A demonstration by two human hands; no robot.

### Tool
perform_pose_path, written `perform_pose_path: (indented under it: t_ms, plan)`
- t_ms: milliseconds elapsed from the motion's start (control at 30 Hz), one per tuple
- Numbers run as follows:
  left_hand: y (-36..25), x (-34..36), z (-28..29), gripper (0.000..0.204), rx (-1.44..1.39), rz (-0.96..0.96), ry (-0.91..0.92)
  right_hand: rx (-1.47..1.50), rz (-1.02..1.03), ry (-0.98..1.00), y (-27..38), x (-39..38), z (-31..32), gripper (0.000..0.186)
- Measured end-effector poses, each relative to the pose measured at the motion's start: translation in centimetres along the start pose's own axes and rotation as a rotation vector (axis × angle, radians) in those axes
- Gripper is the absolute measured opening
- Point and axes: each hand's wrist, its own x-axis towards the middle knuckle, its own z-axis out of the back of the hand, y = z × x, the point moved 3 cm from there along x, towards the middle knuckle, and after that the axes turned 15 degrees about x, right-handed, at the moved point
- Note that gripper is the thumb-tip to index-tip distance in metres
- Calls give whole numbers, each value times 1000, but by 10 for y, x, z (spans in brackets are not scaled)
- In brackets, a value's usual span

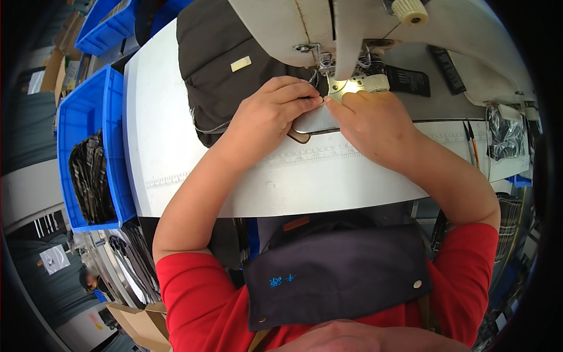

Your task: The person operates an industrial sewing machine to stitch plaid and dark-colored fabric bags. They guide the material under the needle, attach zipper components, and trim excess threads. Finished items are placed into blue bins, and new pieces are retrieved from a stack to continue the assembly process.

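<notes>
A dark brown padded fabric piece [220, 44] with zipper teeth along its edges and a small cream label [240, 63] lies left of the sewing machine [358, 35]. My left hand [271, 111] is closed on the edge of this fabric, its fingertips just in front of the presser foot [326, 63]. My right hand [378, 126] is curled on the lit metal needle plate [337, 88], fingertips pinched close to the left ones. Whatever is between the right fingers is hidden. A small brown-edged tab [298, 136] shows below my left hand.
A printed ruler strip [316, 156] crosses the white table [264, 190]. Two pens [471, 144] and a clear plastic bag [505, 134] lie at the right. A black flat packet [409, 80] rests by the machine. At the left stands a blue bin [120, 146] with dark cloth pieces.
</notes>
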Motion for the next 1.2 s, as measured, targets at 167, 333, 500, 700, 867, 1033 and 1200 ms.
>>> perform_pose_path:
  t_ms: [167, 333, 500, 700, 867, 1033, 1200]
  plan:
    - [-1, 3, 0, 43, 34, 39, 19, 3, -34, -40, -3, 1, -1, 35]
    - [-1, 5, -3, 46, 102, 55, 25, -5, -26, -78, -7, 4, -2, 40]
    - [-9, 9, -4, 45, 196, 70, 29, -28, -25, -102, -9, 4, -3, 42]
    - [-24, 10, -8, 46, 287, 140, 33, -51, -30, -80, -10, 4, -1, 42]
    - [-26, 11, -11, 45, 310, 135, 9, -78, -44, -69, -9, 3, -2, 41]
    - [-25, 12, -13, 43, 303, 146, -21, -64, -32, -56, -12, 3, -4, 38]
    - [-25, 12, -13, 42, 307, 154, -24, -5, -78, -70, -10, 4, 0, 33]
